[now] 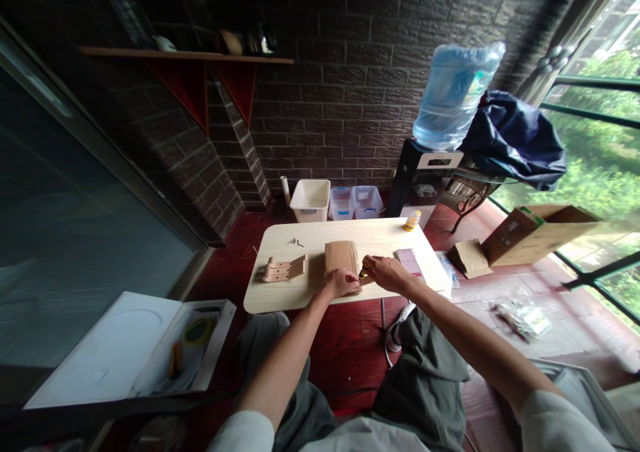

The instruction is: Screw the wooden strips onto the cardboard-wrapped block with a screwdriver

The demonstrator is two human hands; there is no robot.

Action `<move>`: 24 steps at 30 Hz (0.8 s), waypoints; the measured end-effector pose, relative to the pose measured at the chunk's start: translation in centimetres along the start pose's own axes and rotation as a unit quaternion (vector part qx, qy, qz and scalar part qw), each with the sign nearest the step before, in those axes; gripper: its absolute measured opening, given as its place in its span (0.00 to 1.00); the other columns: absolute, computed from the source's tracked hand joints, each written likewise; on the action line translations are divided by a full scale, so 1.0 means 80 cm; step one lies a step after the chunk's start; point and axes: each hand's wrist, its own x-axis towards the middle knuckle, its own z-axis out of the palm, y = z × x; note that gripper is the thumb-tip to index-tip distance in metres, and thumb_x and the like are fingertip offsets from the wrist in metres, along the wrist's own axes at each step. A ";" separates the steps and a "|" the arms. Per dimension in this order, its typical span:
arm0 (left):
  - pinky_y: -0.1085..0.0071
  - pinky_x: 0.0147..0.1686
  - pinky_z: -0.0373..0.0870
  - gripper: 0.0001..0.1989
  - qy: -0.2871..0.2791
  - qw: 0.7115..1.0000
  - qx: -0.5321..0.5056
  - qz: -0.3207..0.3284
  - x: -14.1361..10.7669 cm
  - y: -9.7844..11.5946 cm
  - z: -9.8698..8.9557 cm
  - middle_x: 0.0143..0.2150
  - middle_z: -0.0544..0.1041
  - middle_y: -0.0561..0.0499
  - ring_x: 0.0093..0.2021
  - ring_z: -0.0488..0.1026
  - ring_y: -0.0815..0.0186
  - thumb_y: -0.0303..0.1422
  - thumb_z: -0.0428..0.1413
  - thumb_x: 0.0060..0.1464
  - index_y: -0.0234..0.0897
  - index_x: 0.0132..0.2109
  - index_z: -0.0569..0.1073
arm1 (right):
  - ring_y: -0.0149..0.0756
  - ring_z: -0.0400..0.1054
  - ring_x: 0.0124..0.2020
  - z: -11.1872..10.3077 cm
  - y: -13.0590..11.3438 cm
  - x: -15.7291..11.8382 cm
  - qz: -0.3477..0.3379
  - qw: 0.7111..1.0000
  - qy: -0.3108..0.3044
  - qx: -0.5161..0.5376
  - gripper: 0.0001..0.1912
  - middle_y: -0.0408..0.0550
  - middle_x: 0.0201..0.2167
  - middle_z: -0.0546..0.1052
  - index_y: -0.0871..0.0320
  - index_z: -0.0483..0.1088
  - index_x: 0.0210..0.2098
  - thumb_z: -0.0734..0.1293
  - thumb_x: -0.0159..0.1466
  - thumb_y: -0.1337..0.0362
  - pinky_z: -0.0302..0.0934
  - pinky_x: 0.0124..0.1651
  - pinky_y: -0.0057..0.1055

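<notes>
My left hand point(340, 283) grips the near end of a ribbed light-wood panel point(341, 259) lying on the pale wooden table point(320, 291). My right hand point(387, 273) pinches a small yellow-and-black-handled tool point(363, 273), probably a screwdriver, against the panel's right side. Its tip is hidden by my fingers. To the left of my hands lies a slatted wooden part point(283, 269). A few small metal pieces point(295, 242) rest beyond it. A phone point(410, 262) with a pink screen lies to the right of my right hand.
A small yellow bottle point(411, 221) stands at the table's far right corner. Behind the table are white and clear plastic bins point(310, 200). An open cardboard box point(537, 234) sits on the floor to the right, and an open white case point(135, 352) lies to the left.
</notes>
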 end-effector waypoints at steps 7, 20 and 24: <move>0.74 0.38 0.69 0.12 0.007 1.000 -0.002 0.015 0.001 -0.004 0.002 0.40 0.83 0.53 0.40 0.78 0.64 0.42 0.59 0.50 0.45 0.39 0.83 | 0.39 0.75 0.40 0.002 -0.002 0.002 -0.007 1.000 0.008 -0.004 0.12 0.51 0.44 0.78 0.55 0.65 0.50 0.55 0.73 0.58 0.56 0.35 0.28; 0.74 0.36 0.68 0.12 0.003 1.000 -0.001 0.009 0.001 -0.004 0.003 0.40 0.84 0.54 0.40 0.78 0.64 0.43 0.60 0.50 0.45 0.39 0.83 | 0.40 0.74 0.40 0.012 -0.002 0.000 -0.010 0.999 0.027 0.015 0.19 0.52 0.48 0.76 0.52 0.60 0.61 0.55 0.73 0.58 0.59 0.36 0.30; 0.74 0.36 0.68 0.13 0.002 1.000 0.004 0.009 0.002 -0.004 0.003 0.40 0.84 0.53 0.40 0.79 0.64 0.42 0.60 0.50 0.44 0.39 0.83 | 0.39 0.74 0.38 0.019 0.001 -0.002 -0.014 0.998 0.043 0.035 0.18 0.52 0.47 0.76 0.53 0.62 0.59 0.54 0.73 0.60 0.60 0.37 0.31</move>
